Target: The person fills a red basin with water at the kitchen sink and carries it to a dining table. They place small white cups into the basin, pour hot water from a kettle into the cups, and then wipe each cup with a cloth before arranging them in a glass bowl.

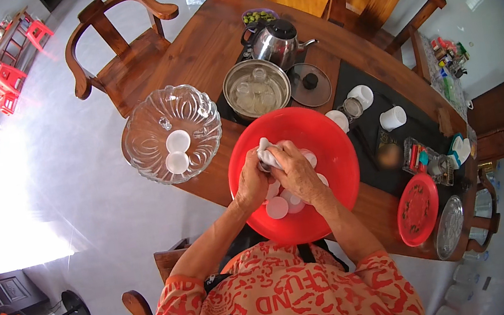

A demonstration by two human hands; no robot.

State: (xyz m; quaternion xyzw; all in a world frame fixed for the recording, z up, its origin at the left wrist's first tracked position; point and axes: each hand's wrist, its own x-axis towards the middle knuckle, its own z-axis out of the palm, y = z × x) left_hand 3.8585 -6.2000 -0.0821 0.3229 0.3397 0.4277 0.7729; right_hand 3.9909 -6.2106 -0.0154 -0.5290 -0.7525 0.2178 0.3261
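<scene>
Over a large red basin (341, 164) both of my hands are closed together. My right hand (296, 167) grips a bunched white cloth (268, 152). My left hand (251, 180) curls beside it around a small object mostly hidden by the cloth and fingers, whose kind I cannot make out. Beneath my hands, several small white cups (277, 207) lie in the basin. To the left stands a clear fluted glass bowl (146, 124) with two small white cups (177, 141) in it.
Behind the basin are a steel pot (239, 112) holding small cups in water, a metal kettle (274, 43) and a glass lid (310, 83). White cups (393, 118), a red plate (417, 209) and a glass tray (450, 227) sit at right. A wooden chair (119, 53) stands far left.
</scene>
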